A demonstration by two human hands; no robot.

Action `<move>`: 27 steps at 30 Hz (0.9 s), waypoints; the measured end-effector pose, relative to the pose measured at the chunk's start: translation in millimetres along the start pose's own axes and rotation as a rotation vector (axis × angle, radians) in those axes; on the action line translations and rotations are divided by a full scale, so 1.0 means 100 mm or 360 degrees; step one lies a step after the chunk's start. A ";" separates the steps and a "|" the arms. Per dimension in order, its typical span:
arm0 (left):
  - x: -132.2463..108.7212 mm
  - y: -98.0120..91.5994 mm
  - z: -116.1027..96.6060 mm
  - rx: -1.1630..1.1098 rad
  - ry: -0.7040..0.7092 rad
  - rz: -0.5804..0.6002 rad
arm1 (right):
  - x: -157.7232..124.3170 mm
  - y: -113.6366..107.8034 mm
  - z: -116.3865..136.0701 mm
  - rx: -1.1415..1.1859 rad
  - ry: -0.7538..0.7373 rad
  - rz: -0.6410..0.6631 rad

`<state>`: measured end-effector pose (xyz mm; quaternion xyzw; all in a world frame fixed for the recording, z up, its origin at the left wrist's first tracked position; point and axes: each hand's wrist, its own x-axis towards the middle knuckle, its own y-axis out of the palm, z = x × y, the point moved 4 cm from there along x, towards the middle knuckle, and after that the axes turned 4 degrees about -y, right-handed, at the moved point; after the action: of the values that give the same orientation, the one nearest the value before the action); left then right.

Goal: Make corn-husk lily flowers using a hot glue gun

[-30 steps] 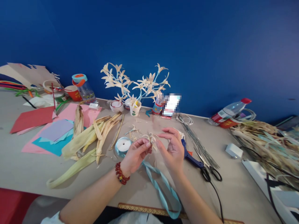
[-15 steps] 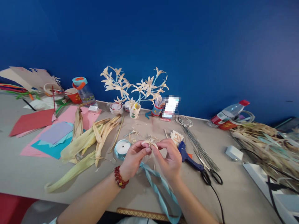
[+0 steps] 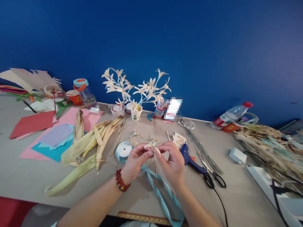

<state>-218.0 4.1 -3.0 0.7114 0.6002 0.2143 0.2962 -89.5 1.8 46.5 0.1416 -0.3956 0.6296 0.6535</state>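
Between my two hands is a small pale corn husk flower [image 3: 153, 147], its petals spreading out from the fingertips. My left hand [image 3: 137, 160], with a red bead bracelet at the wrist, pinches it from the left side. From the right, my right hand [image 3: 172, 162] grips it between thumb and fingers. A roll of light blue ribbon [image 3: 124, 149] lies beside my left hand, and a loose length of blue ribbon [image 3: 159, 194] trails below both hands. Pale husk scraps [image 3: 135, 137] lie just beyond the fingers.
Dried corn husks [image 3: 91, 142] and coloured paper [image 3: 33, 124] cover the left. At the back stand finished husk flowers [image 3: 144, 90] in a white cup [image 3: 136, 114]. A blue glue gun [image 3: 192, 161], black-handled scissors [image 3: 214, 179], wires [image 3: 203, 148] and a power strip [image 3: 262, 181] lie right.
Almost nothing differs. Both hands keep their grip on the husk flower in about the same place, with the petals turned very slightly.
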 end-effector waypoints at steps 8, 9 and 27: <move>0.01 -0.01 0.02 0.0041 0.0005 0.0003 | 0.02 -0.02 0.03 0.0047 -0.0055 -0.0054; 0.00 -0.01 0.02 0.0044 0.0002 0.0002 | 0.03 -0.02 0.03 0.0035 -0.0059 -0.0053; 0.00 -0.02 0.02 0.0063 -0.0038 -0.0025 | 0.01 -0.03 0.01 -0.0109 -0.0166 -0.0021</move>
<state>-217.6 4.0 -6.1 0.7149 0.6063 0.1916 0.2908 -87.5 1.0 48.9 0.1544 -0.4495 0.6031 0.6405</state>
